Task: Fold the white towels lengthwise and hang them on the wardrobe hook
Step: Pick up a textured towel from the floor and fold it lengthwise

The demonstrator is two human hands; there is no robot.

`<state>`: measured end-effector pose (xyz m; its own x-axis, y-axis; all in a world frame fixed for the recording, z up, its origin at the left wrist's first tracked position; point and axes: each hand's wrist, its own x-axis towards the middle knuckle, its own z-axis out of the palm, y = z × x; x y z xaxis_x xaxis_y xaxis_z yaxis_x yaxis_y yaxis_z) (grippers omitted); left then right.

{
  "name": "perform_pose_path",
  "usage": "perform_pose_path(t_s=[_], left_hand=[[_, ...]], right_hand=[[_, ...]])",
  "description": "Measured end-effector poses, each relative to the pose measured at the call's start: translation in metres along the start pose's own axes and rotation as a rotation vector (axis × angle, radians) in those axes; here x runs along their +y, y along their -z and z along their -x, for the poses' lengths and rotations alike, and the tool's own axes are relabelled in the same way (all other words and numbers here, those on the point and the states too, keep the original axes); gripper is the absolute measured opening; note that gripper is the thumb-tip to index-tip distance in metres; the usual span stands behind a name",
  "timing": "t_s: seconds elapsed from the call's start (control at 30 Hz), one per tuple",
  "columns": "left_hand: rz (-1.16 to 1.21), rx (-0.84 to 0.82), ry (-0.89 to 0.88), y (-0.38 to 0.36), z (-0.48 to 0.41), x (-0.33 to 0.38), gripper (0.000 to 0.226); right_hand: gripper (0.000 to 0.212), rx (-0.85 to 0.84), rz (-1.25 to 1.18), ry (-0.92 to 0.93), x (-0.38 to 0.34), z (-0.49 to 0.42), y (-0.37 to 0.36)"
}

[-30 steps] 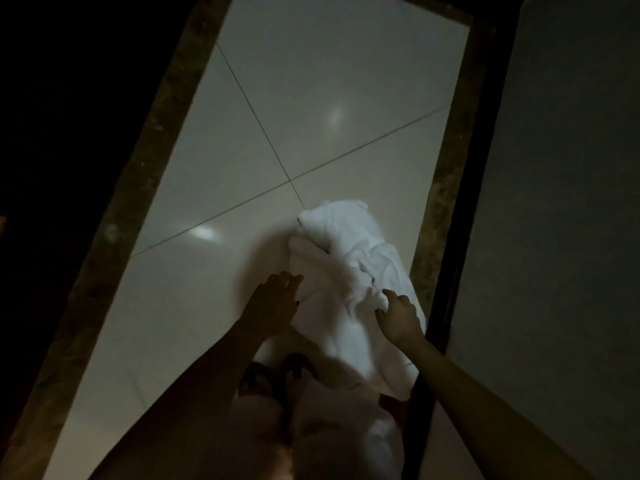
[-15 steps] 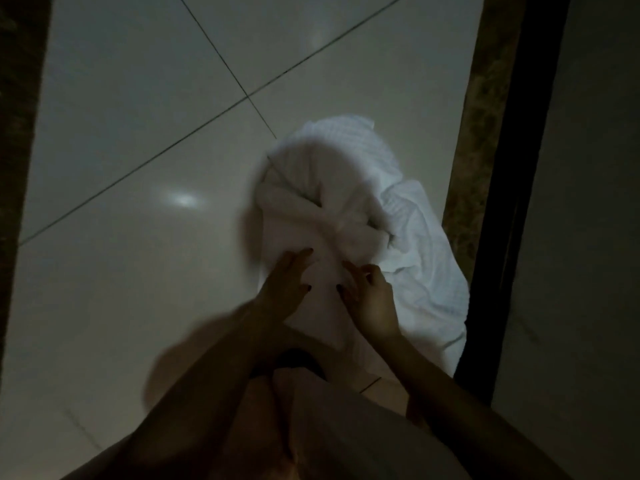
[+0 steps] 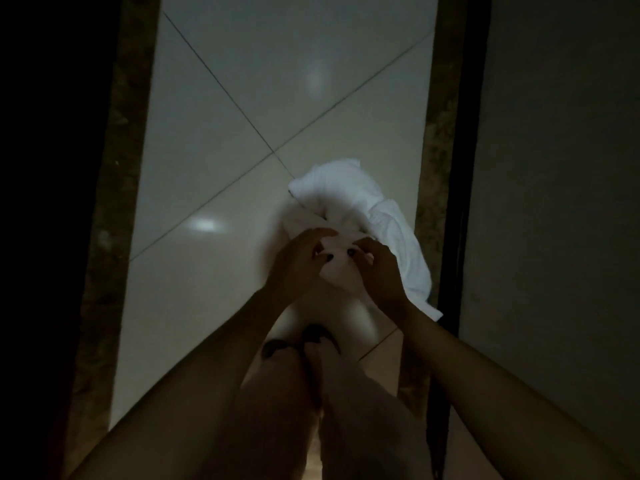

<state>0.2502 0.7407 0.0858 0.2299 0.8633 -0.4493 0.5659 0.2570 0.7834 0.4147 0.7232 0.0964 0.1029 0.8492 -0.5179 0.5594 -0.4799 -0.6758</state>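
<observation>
We see both hands close together in front of the body, fingers curled in. The left hand (image 3: pixel 298 261) pinches a gathered bit of the white towel (image 3: pixel 346 192) between thumb and fingertips. The right hand (image 3: pixel 379 268), just beside it, pinches the same bunched fold from the other side. Dark-painted nails show on the fingertips (image 3: pixel 330 258) where the two grips nearly meet.

The towel is crumpled, not flat. One rounded lump sits beyond the hands, and a longer flap runs down past the right wrist toward the right edge of the floor. We cannot tell whether any part of it touches the floor.

Below the forearms are our legs in pale trousers (image 3: pixel 277 393), with dark footwear (image 3: pixel 311 332) showing between them.

The floor (image 3: pixel 277 81) is glossy pale tile, crossed by thin dark joints that meet just beyond the towel. Two soft light reflections (image 3: pixel 204 225) lie on it, one at the left and one further off. A brown mottled stone border (image 3: pixel 117 202) runs along the floor's left edge, and a matching one lines the right edge. Just beyond the right border stands a black upright strip (image 3: pixel 464 168), then a plain grey panel (image 3: pixel 554 202). The room is dim and the far left is black.
</observation>
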Motion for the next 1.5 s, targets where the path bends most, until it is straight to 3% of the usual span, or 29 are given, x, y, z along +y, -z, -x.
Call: perform_pose_path(t_s=[0.1,0.23,0.37,0.53,0.7,0.8,0.97,1.17,1.4,1.43,1.5], left_hand=[[0.045,-0.007,-0.13,0.058,0.027,0.083,0.034],[0.077,0.157,-0.283,0.147,0.064,0.206,0.029],[0.216,0.294,-0.337,0.242,0.116,0.318,0.041],[0.389,0.362,-0.481,0.355,0.194,0.437,0.047],[0.477,0.429,-0.607,0.453,0.265,0.512,0.051],[0.401,0.475,-0.609,0.49,0.298,0.53,0.053],[0.448,0.634,-0.637,0.541,0.335,0.557,0.028],[0.428,0.803,-0.773,0.601,0.359,0.611,0.04],[0.419,1.13,-0.738,0.633,0.371,0.62,0.013],[0.417,1.179,-0.738,0.638,0.374,0.619,0.013],[0.439,1.279,-0.725,0.648,0.382,0.615,0.011]], right_hand=[[0.015,0.053,-0.016,0.148,-0.087,0.037,0.061],[0.016,0.086,-0.019,0.306,-0.223,0.08,0.148],[0.016,0.114,-0.099,0.472,-0.355,0.129,0.223],[0.012,-0.038,-0.163,0.614,-0.507,0.193,0.292],[0.006,-0.021,-0.128,1.003,-0.642,0.257,0.334],[0.008,0.043,-0.123,1.164,-0.707,0.29,0.344],[0.01,-0.036,-0.135,1.302,-0.784,0.32,0.348],[0.008,-0.221,-0.194,1.378,-0.848,0.326,0.331],[0.005,-0.455,-0.324,1.356,-0.883,0.306,0.302],[0.01,-0.512,-0.31,1.346,-0.885,0.301,0.298],[0.04,-0.674,-0.252,1.293,-0.887,0.291,0.289]])
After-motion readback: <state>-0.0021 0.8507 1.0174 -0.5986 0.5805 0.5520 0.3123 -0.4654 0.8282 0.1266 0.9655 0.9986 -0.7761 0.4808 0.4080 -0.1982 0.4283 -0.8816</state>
